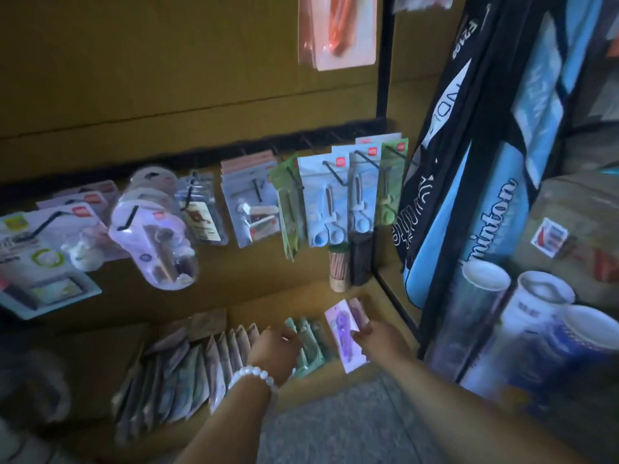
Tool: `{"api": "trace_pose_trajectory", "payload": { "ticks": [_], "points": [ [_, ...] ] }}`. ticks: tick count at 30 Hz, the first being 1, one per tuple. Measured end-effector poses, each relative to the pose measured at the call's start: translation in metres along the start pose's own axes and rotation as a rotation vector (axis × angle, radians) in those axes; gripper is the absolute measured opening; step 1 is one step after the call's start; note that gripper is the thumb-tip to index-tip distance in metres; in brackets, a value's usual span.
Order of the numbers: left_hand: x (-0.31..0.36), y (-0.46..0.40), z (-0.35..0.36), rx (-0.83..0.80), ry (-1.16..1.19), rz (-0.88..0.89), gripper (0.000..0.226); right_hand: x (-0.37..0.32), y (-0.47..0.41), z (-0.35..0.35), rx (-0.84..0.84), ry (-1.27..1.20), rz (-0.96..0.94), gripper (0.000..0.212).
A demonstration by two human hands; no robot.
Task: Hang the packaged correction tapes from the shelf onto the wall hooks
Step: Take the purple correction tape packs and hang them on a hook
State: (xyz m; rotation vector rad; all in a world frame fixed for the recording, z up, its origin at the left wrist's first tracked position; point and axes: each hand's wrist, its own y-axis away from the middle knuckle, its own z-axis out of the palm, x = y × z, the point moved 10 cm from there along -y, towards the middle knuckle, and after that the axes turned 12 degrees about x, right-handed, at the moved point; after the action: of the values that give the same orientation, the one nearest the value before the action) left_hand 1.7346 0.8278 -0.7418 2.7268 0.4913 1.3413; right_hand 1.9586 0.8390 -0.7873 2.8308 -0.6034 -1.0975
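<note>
A row of packaged correction tapes (187, 366) stands on edge along the low wooden shelf (378, 306). My left hand (274, 346), with a white bead bracelet on the wrist, reaches into the green packs (310, 343) at the row's right end; whether it grips one I cannot tell. My right hand (378, 336) holds a purple correction tape pack (345, 333), tilted just above the shelf. Black wall hooks (335, 175) higher up carry hanging blister packs in blue, green and pink.
Two tubes of sticks (340, 267) stand at the shelf's back right. A black frame post (432, 296) borders the shelf on the right, with badminton racket bags (469, 195) and shuttle tubes (536, 313) beyond. An orange pack (338, 31) hangs high up.
</note>
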Motion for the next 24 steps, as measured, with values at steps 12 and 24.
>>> {"api": "trace_pose_trajectory", "payload": {
  "ticks": [12, 24],
  "points": [
    [-0.054, -0.047, 0.078, -0.108, -0.037, -0.076, 0.027, 0.062, -0.073, 0.057, -0.042, 0.140, 0.165, 0.049],
    [-0.094, -0.060, 0.117, -0.147, 0.089, -0.217, 0.021, 0.082, -0.085, 0.093, 0.022, 0.332, 0.140, 0.039]
  ]
}}
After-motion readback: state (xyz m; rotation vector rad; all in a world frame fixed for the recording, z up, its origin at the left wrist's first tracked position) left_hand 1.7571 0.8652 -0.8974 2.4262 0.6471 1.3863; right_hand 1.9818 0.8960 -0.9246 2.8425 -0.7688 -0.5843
